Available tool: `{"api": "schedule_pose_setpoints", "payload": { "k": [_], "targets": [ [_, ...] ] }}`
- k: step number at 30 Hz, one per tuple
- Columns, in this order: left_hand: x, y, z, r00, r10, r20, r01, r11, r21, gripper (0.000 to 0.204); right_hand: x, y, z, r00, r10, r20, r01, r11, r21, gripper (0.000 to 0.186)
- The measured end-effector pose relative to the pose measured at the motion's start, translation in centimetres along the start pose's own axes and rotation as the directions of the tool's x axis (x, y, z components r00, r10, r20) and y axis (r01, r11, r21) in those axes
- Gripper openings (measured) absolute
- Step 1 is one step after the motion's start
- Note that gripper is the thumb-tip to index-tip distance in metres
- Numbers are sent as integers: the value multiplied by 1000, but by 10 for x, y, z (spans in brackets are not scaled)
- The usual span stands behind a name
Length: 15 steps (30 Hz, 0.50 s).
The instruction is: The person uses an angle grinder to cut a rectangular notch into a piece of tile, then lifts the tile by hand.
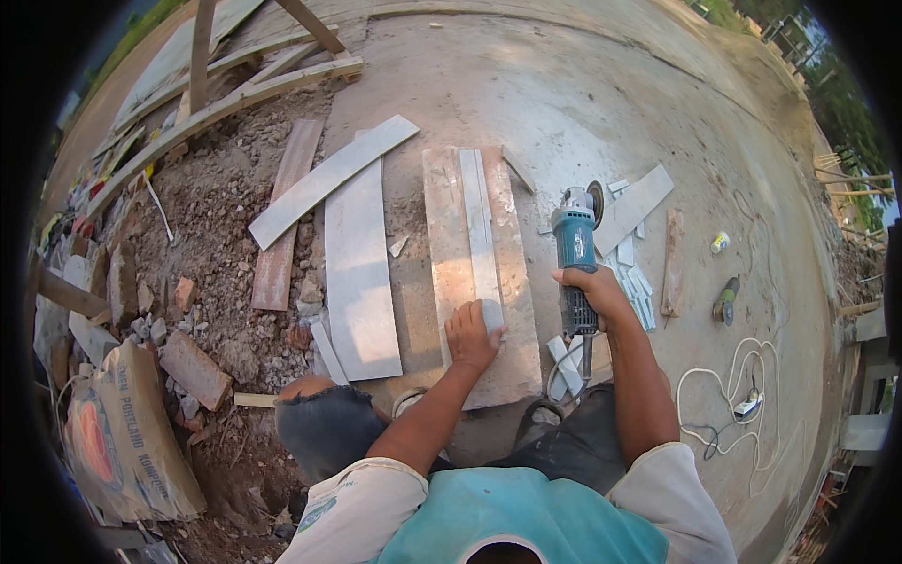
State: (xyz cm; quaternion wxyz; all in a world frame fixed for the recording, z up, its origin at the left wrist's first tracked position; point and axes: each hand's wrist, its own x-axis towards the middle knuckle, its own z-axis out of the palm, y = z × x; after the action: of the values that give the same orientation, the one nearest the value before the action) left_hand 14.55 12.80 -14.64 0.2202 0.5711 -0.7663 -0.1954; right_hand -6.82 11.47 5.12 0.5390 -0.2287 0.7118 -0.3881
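In front of me a narrow pale tile strip (481, 226) lies lengthwise on a worn, dusty slab (515, 310), with a long line running down it. My left hand (473, 336) is at the strip's near end, fingers on one side and thumb on the other, holding it against the slab. To the right, my right hand (592, 289) is wrapped round the body of a teal and black angle grinder (574, 242). The grinder is held upright beside the slab, its disc (595, 203) at the far end, apart from the strip. Whether the disc spins cannot be seen.
Wide pale tiles (362, 282) and a reddish board (287, 216) lie left, beside rubble and a cement bag (132, 432). Tile offcuts (634, 287) are scattered right of the grinder. Farther right are a second grinder (725, 301), a small can (720, 242) and a coiled cable (728, 399).
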Motion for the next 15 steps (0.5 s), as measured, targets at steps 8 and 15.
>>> {"api": "schedule_pose_setpoints", "payload": {
  "k": [8,15],
  "targets": [
    [2,28,-21,999,18,42,-19,1000,15,93,7,15,-22,998,-50,29,49,998,50,30],
    [-5,23,-14,997,33,67,-35,999,29,99,9,19,-21,995,-74,60,69,994,82,30]
  ]
}}
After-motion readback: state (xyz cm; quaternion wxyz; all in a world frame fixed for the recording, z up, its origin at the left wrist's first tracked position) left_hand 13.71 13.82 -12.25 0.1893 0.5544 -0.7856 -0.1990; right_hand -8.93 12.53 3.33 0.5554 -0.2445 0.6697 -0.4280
